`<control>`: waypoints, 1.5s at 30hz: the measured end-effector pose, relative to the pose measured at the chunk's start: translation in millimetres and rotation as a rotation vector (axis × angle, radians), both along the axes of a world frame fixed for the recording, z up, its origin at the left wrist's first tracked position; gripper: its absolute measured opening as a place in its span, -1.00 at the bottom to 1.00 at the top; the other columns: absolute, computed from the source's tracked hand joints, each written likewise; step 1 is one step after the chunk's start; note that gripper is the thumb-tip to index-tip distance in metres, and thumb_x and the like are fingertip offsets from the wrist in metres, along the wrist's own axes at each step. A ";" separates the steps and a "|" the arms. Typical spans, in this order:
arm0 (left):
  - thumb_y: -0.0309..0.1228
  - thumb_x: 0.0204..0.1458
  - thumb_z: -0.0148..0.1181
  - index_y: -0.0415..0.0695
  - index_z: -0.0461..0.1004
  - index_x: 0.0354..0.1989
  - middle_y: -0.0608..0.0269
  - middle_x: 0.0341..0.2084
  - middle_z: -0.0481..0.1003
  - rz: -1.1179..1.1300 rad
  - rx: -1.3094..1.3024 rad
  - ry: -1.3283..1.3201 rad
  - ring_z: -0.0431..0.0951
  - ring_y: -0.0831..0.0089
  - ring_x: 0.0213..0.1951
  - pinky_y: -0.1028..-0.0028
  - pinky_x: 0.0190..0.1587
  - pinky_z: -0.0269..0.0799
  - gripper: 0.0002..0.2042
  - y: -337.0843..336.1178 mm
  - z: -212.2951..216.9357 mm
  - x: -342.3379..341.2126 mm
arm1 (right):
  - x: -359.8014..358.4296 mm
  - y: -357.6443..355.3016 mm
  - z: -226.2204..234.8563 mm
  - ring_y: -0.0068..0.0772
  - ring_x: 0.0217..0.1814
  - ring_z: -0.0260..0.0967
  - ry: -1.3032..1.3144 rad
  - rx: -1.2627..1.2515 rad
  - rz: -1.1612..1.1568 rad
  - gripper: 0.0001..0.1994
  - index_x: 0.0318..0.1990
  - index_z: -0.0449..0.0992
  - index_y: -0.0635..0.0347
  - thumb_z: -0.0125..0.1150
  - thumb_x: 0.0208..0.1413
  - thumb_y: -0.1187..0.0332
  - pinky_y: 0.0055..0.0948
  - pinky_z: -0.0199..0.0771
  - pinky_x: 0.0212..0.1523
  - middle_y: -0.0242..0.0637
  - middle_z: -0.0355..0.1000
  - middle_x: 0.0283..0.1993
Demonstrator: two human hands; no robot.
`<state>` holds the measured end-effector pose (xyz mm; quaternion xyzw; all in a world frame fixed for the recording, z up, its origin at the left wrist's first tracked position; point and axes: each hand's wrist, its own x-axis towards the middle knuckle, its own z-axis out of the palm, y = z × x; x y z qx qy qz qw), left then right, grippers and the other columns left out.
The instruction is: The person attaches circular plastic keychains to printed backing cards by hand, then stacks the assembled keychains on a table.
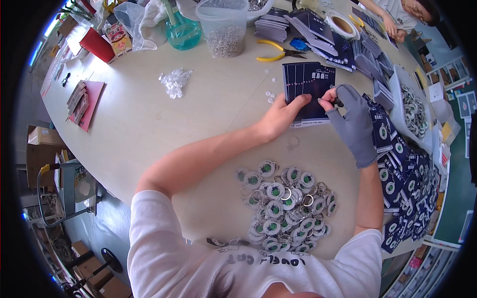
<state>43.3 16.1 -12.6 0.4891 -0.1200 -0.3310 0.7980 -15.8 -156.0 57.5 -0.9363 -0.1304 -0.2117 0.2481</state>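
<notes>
My bare left hand (282, 118) grips a fanned stack of navy blue cards (310, 74) by its left edge, thumb on top. A grey glove with bare fingertips covers my right hand (352, 121). Its thumb and forefinger pinch together at the right edge of the cards; whatever is between them is too small to make out. Close to my body lies a heap of round keychains (285, 206) with green centres and metal rings. On the right, many navy cards with keychains attached (405, 186) are piled up.
Yellow-handled pliers (273, 52), a clear tub of metal rings (223, 35) and a teal bottle (183, 32) stand at the back. Small clear pieces (175, 82) lie left of centre. A white bin of keychains (412, 111) is at right. Another person (392, 22) works far right.
</notes>
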 end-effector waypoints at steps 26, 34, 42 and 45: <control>-0.29 0.22 0.12 -0.23 0.43 0.01 0.34 -0.12 0.46 0.605 -0.153 -0.154 0.40 0.59 -0.09 0.52 0.02 0.32 -0.70 13.7 -4.2 34.9 | -26.9 26.6 -0.6 -0.54 -0.19 0.45 0.854 0.179 0.278 -0.81 -0.30 0.40 0.24 0.32 0.06 0.41 -0.48 0.44 -0.15 -0.25 0.52 -0.15; -0.20 0.21 0.14 -0.25 0.42 0.02 0.26 -0.08 0.49 0.519 -0.088 -0.013 0.44 0.51 -0.03 0.46 0.06 0.33 -0.63 17.0 3.7 32.6 | 6.4 15.9 93.5 -0.59 -0.08 0.45 0.767 1.027 0.280 -0.95 -0.16 0.42 0.12 0.07 0.31 0.39 -0.62 0.45 -0.18 -0.06 0.48 0.08; -0.19 0.19 0.14 -0.25 0.44 0.00 0.29 -0.20 0.50 0.485 -0.104 -0.044 0.45 0.54 -0.17 0.49 -0.09 0.37 -0.63 17.4 -1.4 39.0 | 8.0 25.1 136.5 -0.65 -0.22 0.42 0.799 0.975 0.232 -0.90 -0.14 0.44 0.07 0.07 0.32 0.31 -0.64 0.37 -0.30 -0.07 0.46 0.11; -0.18 0.19 0.13 -0.26 0.47 -0.06 0.29 -0.25 0.52 0.464 -0.134 -0.072 0.45 0.55 -0.21 0.48 -0.14 0.39 -0.64 15.0 -4.0 41.6 | 10.0 43.1 146.3 -0.71 -0.30 0.34 0.661 0.572 0.135 -0.91 -0.19 0.43 0.10 0.14 0.25 0.33 -0.66 0.33 -0.31 -0.22 0.49 -0.02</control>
